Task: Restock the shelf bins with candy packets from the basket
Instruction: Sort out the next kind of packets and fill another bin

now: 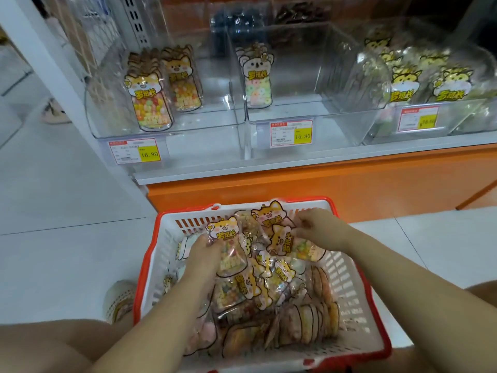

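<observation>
Down in the basket (168, 246), heaped with candy packets (269, 289), the left grip (204, 254) curls round one packet (228, 238) and the right grip (317, 230) pinches a second packet (282, 242), while the shelf bins (295, 111) sit mostly unfilled, so restocking seems barely begun.

Red-rimmed white plastic basket (352, 281): near rim cut off by the bottom edge. Left hand (203, 255): fingertips hidden behind the clear dog-printed candy packet (228, 249) it grips. Right hand (320, 227): fingertips blurred, hold unclear. Red-and-yellow price label (418, 118) on the front edge of the right clear plastic bin (462, 122): figures unreadable. Dark packets (242, 22) in the rear bins: too blurred to identify. Patterned slipper (118, 300) half hidden behind the basket's left wall.
</observation>
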Tool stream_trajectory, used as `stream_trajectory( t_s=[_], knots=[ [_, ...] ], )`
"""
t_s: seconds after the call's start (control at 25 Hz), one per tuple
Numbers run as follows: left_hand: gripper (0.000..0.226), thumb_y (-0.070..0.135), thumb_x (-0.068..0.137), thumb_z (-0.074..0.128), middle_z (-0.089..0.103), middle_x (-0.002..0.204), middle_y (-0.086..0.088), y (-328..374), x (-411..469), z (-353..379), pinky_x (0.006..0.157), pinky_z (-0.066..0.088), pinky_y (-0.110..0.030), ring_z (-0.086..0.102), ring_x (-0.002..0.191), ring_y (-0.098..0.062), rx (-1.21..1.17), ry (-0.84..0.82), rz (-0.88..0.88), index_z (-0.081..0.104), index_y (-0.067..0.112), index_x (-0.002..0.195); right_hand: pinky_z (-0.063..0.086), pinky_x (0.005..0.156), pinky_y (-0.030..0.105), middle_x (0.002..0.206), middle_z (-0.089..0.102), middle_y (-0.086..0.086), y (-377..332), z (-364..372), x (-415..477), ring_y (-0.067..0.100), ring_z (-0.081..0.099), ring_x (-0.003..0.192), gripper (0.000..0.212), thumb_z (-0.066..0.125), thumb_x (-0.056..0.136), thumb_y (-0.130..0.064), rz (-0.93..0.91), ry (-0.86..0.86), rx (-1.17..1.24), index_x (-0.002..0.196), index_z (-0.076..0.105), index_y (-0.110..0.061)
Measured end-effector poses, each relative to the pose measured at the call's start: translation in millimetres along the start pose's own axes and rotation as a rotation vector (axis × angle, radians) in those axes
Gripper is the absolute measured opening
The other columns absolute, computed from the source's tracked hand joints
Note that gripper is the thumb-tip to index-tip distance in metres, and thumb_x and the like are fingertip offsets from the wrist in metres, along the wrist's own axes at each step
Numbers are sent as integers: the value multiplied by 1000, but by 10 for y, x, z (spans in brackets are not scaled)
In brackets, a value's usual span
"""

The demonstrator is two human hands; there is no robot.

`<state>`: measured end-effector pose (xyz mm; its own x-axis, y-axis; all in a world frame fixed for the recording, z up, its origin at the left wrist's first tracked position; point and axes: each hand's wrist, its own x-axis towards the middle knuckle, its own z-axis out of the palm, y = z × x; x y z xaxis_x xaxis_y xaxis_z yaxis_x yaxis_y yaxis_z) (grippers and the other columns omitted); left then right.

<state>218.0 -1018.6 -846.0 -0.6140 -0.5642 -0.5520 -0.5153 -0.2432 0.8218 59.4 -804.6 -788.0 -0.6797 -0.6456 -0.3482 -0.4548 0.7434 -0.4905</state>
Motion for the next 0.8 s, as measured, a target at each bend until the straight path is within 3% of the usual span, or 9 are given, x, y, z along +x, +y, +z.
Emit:
stream_trajectory(
  t_s=[0.08,0.16,0.28,0.4,0.44,0.52,0.6,0.72,0.8],
  knots=[
    [14,16,91,58,74,106,-10,137,-163,50,92,53,-59,70,99,-34,-95,-35,-31,65,29,94,35,61,29,67,45,-2,-127,-179,-146,14,42,63,33,64,95,-25,12,-22,257,71,45,-15],
    [18,16,100,52,75,107,-11,309,-352,136,89,56,-56,72,97,-32,-202,-161,-44,64,23,112,37,63,28,66,50,-5,-262,-361,-318,11,44,61,30,64,96,-29,3,-25,386,72,54,-14],
    [23,17,108,41,74,85,-8,590,-637,269,70,61,-39,72,77,-23,-396,-312,-76,62,7,109,39,62,24,62,59,-14,-404,-514,-534,2,48,57,22,64,97,-28,-12,-96,482,78,67,-16],
    [43,42,105,44,74,114,-12,810,-862,339,97,51,-59,70,107,-33,-541,-440,-144,67,11,122,38,61,27,60,61,-12,-493,-539,-638,8,46,57,17,67,94,-27,-4,-102,478,85,71,-13],
    [43,44,104,47,73,117,-13,842,-902,346,97,50,-62,69,109,-35,-538,-446,-129,67,12,124,37,61,27,60,61,-11,-522,-531,-650,9,46,57,15,69,92,-27,4,-75,490,89,71,-13],
    [34,33,102,52,75,106,-15,844,-929,359,74,61,-54,74,90,-33,-509,-385,-68,65,7,120,41,62,28,67,63,-6,-577,-498,-644,12,50,59,17,75,87,-32,35,9,550,98,70,-20],
    [24,22,102,52,76,94,-14,852,-948,365,53,59,-41,74,74,-27,-492,-321,-14,62,6,116,45,62,30,69,63,-3,-600,-453,-640,12,56,60,25,79,82,-37,57,76,560,102,67,-27],
    [21,17,104,48,76,102,-10,909,-931,294,69,60,-41,74,86,-24,-518,-282,37,63,12,119,46,58,27,59,59,-5,-585,-457,-600,11,55,54,20,79,83,-33,78,184,545,91,69,-19],
    [23,18,104,49,76,106,-6,920,-865,269,83,58,-44,74,90,-20,-500,-231,63,63,19,123,45,57,30,58,57,-1,-577,-503,-557,11,51,50,17,76,86,-26,92,285,725,86,69,-10]
  ],
)
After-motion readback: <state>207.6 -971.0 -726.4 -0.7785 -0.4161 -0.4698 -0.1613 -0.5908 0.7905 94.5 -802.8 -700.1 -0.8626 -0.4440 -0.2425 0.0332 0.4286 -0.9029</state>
